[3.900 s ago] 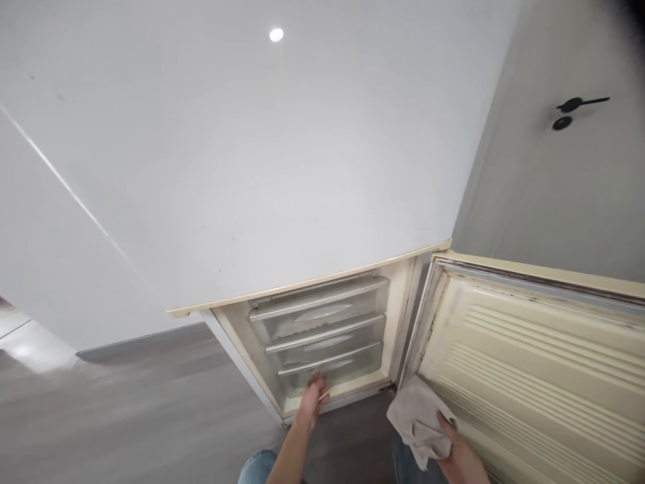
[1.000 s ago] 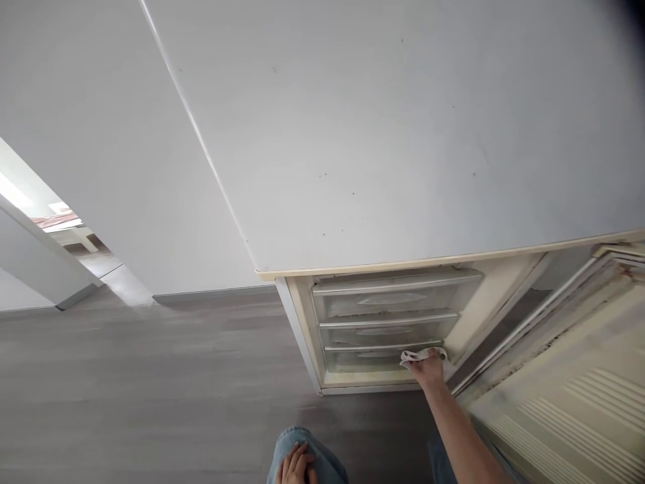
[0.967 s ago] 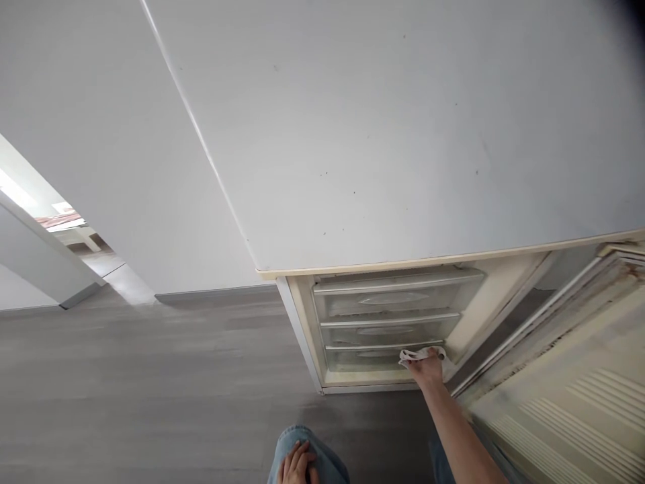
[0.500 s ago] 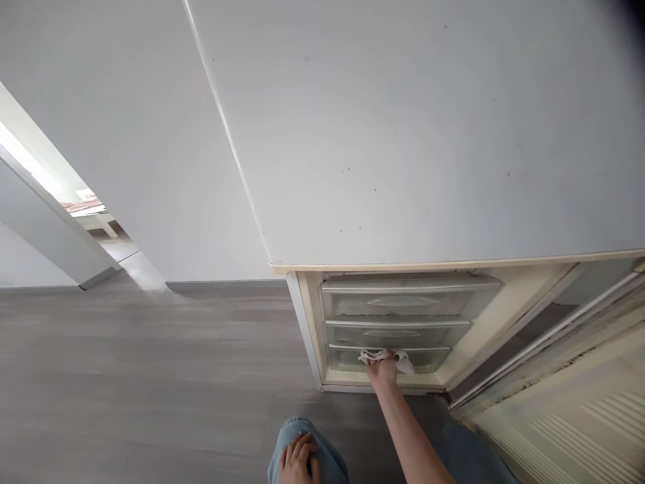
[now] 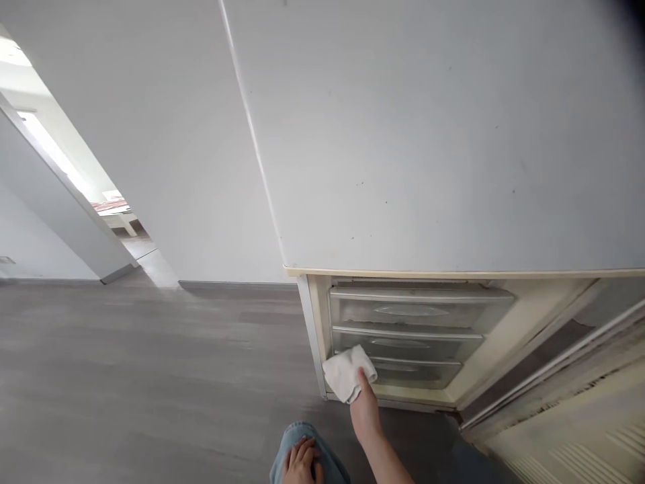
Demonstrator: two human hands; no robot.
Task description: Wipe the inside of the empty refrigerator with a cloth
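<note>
A folded white cloth [image 5: 347,373] is in my right hand [image 5: 366,403], its thumb lying over the near side. The cloth hangs in front of the lower left corner of an open freezer compartment [image 5: 319,329]; whether it touches the frame I cannot tell. Behind it are stacked clear drawers [image 5: 413,311] with moulded handles, the bottom one partly hidden by cloth and hand. My left hand [image 5: 301,462] rests on my denim-covered knee [image 5: 297,430], fingers laid out and holding nothing.
The freezer door [image 5: 569,417] stands swung out at the right, with dark grime along its seal. A pale, speckled upper door [image 5: 428,148] fills the top. Grey floor [image 5: 151,376] spreads left, and a doorway [image 5: 121,215] opens at the far left.
My right hand has moved left with the cloth, from the bottom drawer's front to the lower left corner. The cloth now shows broad and flat. My view has shifted slightly; my left hand stays on the knee.
</note>
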